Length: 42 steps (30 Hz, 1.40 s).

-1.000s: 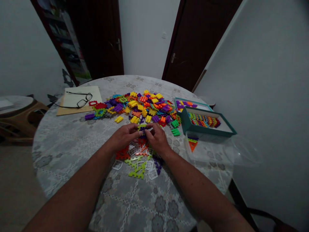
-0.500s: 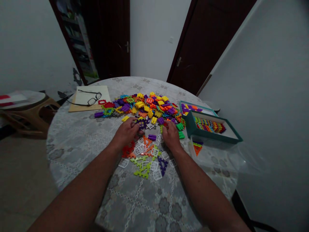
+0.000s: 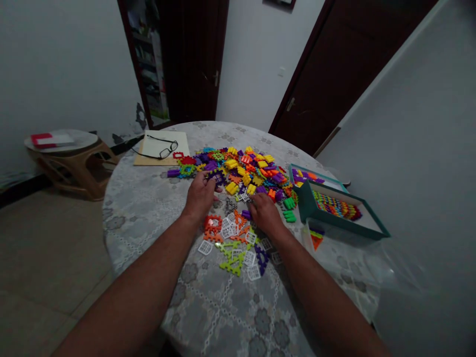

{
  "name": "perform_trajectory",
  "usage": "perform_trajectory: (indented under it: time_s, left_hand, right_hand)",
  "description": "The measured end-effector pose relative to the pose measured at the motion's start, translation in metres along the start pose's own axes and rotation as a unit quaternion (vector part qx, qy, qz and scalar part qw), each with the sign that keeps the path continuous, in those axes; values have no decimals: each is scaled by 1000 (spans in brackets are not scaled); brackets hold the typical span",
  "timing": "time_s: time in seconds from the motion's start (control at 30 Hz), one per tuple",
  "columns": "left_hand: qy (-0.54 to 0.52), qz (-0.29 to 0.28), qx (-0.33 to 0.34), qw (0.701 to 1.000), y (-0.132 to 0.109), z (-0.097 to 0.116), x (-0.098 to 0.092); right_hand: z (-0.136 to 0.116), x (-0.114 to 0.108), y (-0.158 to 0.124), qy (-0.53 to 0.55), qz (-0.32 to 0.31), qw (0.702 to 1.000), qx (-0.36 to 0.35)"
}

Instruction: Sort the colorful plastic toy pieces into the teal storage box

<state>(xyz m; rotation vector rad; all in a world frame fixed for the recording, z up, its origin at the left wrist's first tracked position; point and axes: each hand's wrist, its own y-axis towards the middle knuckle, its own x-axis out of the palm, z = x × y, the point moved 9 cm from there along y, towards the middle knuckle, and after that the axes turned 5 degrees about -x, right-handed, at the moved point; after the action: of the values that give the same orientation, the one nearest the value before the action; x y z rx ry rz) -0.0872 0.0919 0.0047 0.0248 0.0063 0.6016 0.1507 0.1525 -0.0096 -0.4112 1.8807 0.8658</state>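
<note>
Fingers of the left hand (image 3: 199, 199) pinch a purple toothed frame (image 3: 219, 175) at the near edge of the heaped plastic building pieces (image 3: 231, 164). Those of the right hand (image 3: 263, 209) curl down just beside a white lattice piece (image 3: 244, 197) and a purple block (image 3: 246, 214); whether they grip anything, I cannot tell. Closer in, orange pieces (image 3: 213, 237), lime pieces (image 3: 231, 269) and a purple triangular frame (image 3: 263, 267) lie on the patterned tablecloth (image 3: 141, 218).
</note>
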Motion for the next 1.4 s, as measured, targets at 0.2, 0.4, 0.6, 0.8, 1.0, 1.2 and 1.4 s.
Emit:
perform_trajectory:
  time_s: [0.2, 0.4, 0.6, 0.8, 1.0, 1.2, 1.4]
  left_hand:
    - [-4, 27, -5, 1000, 1, 1, -7]
    - [1, 42, -1, 999, 0, 3, -11]
    - [40, 30, 4, 999, 1, 0, -8]
    - [78, -19, -7, 997, -1, -5, 3]
    - [179, -71, 44, 980, -8, -4, 19]
    - [222, -77, 54, 971, -5, -11, 23]
    - [157, -71, -10, 985, 4, -26, 18]
  right_hand:
    - [-17, -3, 29, -7, -9, 999, -32]
    - [-33, 11, 60, -23, -11, 1000, 4]
    - [-44, 30, 68, -42, -9, 997, 59]
    - [-34, 21, 56, 113, 56, 988, 84]
    - [45, 1, 6, 564, 116, 756, 312]
    - [68, -13, -32, 619, 136, 677, 373]
    - [42, -15, -28, 429, 34, 862, 266]
